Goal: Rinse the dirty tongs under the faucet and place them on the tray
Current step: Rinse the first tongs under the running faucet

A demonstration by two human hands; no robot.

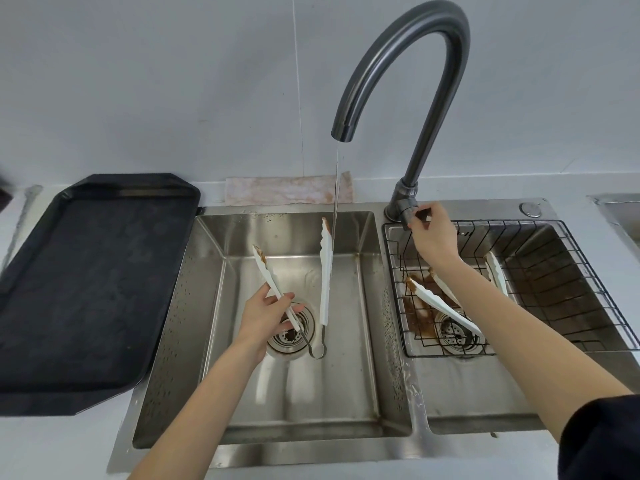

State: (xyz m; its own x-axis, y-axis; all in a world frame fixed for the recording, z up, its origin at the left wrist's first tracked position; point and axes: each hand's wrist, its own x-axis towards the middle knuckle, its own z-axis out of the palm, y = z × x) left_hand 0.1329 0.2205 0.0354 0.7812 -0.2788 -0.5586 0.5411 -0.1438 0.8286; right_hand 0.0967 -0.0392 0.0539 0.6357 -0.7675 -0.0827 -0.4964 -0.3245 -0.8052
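Dirty tongs (294, 292) are gripped by the left hand (266, 317) over the left basin (194, 306), under running water. More sauce-stained tongs (446, 306) are piled in the wire basket (571, 289), partly hidden by the right arm. The faucet (408, 98) handle is pinched by the right hand (433, 233).

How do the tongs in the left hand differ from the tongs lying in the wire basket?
The held tongs are gripped by the left hand over the left basin, arms spread, one tip at the water stream. The basket tongs lie untouched in the wire basket, over brown residue. Both are white with brown stains at the tips.
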